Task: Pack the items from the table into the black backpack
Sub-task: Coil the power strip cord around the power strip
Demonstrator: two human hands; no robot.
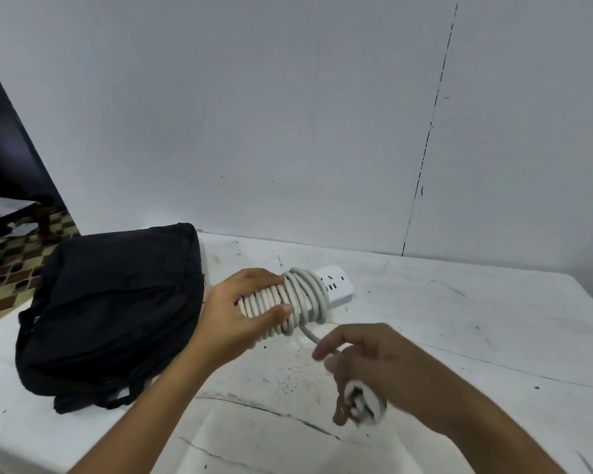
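Cord-wrapping step, centre frame. We hold the strip in our left hand, fingers and thumb curled round the coils of cord wound on its near end; the socket end sticks out toward the upper right and seems to sit on or just above the table, can't tell which. Right hand, lower centre-right and blurred, grips the plug with the last free run of cord leading up from it to the coils. Bag lies at left of frame, just beside the left wrist, and looks zipped or folded shut from here; no opening visible.

How to do it well, our judgement: keep the left thumb pressing the outer loops so they don't spring off. The short tail means one more turn at most, so we lay it flat next to the last loop, not across the pile, then tuck the plug under a loop or pin it with the thumb. Keep tension light; yanking would drag the coils toward the near end. Only then free the right hand to open the bag, keeping the bundle in the left.
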